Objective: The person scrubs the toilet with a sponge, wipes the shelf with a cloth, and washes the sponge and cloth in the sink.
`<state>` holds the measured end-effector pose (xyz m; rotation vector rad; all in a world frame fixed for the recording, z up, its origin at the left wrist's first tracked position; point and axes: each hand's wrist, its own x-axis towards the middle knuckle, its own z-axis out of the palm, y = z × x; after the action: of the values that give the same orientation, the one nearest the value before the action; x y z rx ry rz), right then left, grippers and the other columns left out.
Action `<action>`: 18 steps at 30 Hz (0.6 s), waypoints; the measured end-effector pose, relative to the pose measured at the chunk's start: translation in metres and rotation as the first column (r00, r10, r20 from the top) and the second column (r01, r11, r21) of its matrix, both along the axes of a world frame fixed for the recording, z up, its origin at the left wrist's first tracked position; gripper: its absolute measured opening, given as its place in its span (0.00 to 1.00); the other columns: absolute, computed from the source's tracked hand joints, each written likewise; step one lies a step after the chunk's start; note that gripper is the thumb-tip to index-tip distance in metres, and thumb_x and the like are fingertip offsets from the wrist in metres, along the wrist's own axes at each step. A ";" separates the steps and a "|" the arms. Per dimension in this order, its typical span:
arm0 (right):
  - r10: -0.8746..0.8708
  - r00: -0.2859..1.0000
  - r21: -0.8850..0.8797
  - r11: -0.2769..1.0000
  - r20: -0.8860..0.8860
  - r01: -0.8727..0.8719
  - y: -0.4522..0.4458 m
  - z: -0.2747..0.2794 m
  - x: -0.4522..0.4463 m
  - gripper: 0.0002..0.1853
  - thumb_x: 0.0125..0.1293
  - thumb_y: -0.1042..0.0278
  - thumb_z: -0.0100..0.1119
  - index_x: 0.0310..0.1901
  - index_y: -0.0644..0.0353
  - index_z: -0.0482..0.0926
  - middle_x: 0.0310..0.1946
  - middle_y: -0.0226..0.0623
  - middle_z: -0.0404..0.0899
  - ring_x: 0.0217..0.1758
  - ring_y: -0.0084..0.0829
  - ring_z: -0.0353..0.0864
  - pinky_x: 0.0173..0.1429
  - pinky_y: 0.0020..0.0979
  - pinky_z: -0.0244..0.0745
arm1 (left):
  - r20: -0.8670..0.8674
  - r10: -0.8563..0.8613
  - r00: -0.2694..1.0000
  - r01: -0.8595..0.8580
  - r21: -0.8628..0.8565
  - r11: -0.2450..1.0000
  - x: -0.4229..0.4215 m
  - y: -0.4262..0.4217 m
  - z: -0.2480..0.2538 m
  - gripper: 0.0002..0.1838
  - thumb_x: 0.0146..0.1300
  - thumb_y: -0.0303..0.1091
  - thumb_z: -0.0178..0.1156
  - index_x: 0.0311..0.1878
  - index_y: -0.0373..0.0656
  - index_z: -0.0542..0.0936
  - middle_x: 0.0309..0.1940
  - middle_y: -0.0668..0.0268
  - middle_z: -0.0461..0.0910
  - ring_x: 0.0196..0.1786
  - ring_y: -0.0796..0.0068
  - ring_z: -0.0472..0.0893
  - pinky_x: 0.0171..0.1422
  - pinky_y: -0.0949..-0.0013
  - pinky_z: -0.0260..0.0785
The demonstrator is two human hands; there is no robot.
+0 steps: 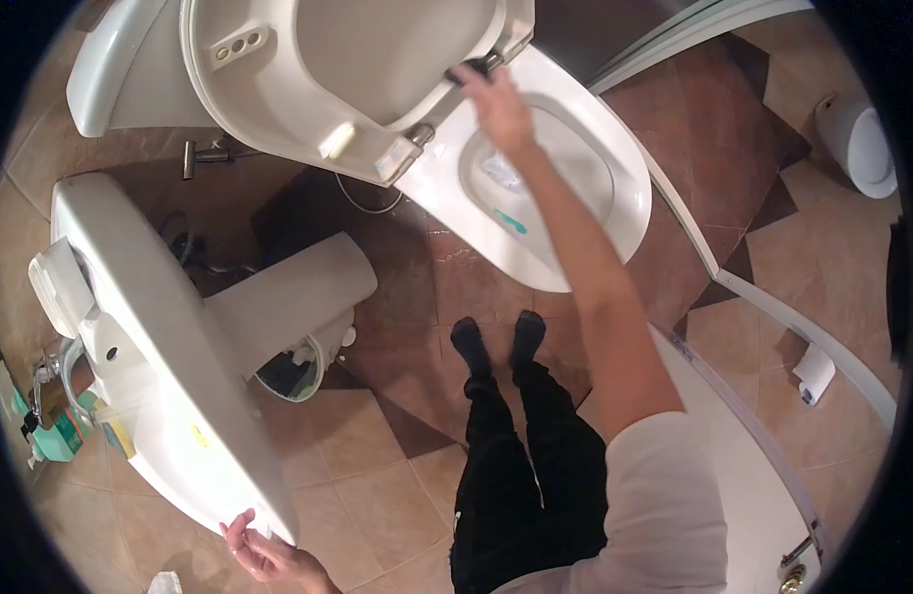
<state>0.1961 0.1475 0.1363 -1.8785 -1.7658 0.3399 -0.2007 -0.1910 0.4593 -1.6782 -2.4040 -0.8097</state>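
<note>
My right hand [501, 107] reaches over the toilet bowl, its fingers closed on a dark object [469, 71] beside the seat hinge; blur hides what the object is. Raised above the bowl are the toilet seat and lid [278, 74]. Inside the white toilet [610, 163] there is a teal streak [511, 221] on the bowl wall. At the lower left, my left hand [263, 550] is at the rim of the white sink [144, 297], fingers apart and partly curled, with nothing visible in it.
A sink pedestal [293, 297] stands left of the toilet, with a small bin [303, 368] beside it. Green bottles [60, 436] are by the faucet. On the right are a curved shower rail [773, 307], a paper roll [815, 374] and a white container [860, 148].
</note>
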 end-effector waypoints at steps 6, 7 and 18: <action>-0.181 0.982 -0.035 0.983 -0.061 0.179 -0.030 0.000 0.044 0.18 0.70 0.62 0.49 0.60 0.38 0.75 0.39 0.48 0.70 0.40 0.44 0.78 0.46 0.43 0.75 | 0.019 0.027 0.999 -0.028 0.034 0.999 0.005 0.003 0.000 0.10 0.67 0.23 0.48 0.45 0.32 0.77 0.38 0.61 0.79 0.43 0.69 0.75 0.55 0.64 0.65; -0.112 0.993 -0.009 0.994 -0.032 0.112 -0.051 -0.019 0.033 0.18 0.69 0.62 0.50 0.60 0.37 0.75 0.40 0.48 0.71 0.40 0.44 0.78 0.45 0.42 0.76 | 0.023 0.031 0.999 -0.032 0.038 0.999 0.005 0.002 -0.001 0.10 0.67 0.23 0.48 0.45 0.32 0.77 0.38 0.61 0.79 0.43 0.69 0.75 0.55 0.64 0.65; 0.350 0.927 -0.415 0.870 0.138 -0.266 -0.296 -0.013 0.005 0.28 0.60 0.68 0.57 0.62 0.32 0.72 0.47 0.42 0.72 0.43 0.45 0.77 0.44 0.41 0.81 | 0.046 0.022 0.999 -0.024 0.045 0.999 0.006 0.007 -0.003 0.10 0.64 0.22 0.45 0.40 0.35 0.77 0.31 0.64 0.78 0.42 0.70 0.75 0.75 0.55 0.54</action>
<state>0.2009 -0.1488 0.1234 -1.9442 -2.2925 0.6800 -0.1943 -0.1837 0.4566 -1.6305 -2.4097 -0.9015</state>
